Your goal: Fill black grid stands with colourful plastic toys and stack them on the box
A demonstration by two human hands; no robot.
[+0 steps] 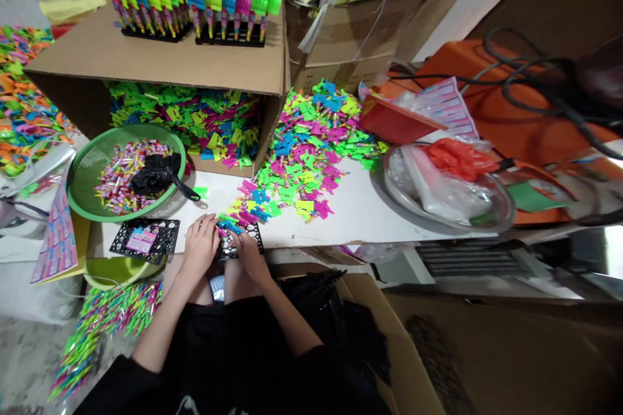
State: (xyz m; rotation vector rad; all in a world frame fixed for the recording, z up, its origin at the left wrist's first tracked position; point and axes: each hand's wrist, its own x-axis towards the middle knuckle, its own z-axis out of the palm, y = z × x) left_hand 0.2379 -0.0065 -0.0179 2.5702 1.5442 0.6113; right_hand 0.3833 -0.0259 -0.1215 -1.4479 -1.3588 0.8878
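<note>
A black perforated rack (256,238) lies at the table's front edge, between my hands. Bright plastic figure-topped sticks cluster over its back left part. My left hand (200,244) is closed at the rack's left side, its fingertips beside the green and blue pieces; its exact grip is partly hidden. With bent fingers my right hand (250,254) pinches at a blue plastic piece (232,227) above the rack. Just behind, pink, blue and green pieces (257,201) trail into a large loose pile (311,155).
A green basket (78,198) of small wrapped cylinders and a second black rack (168,233) are at left. Behind stands an open cardboard box (195,65), filled with pieces and topped by two filled racks (228,3). A metal bowl (501,217) of plastic bags sits right.
</note>
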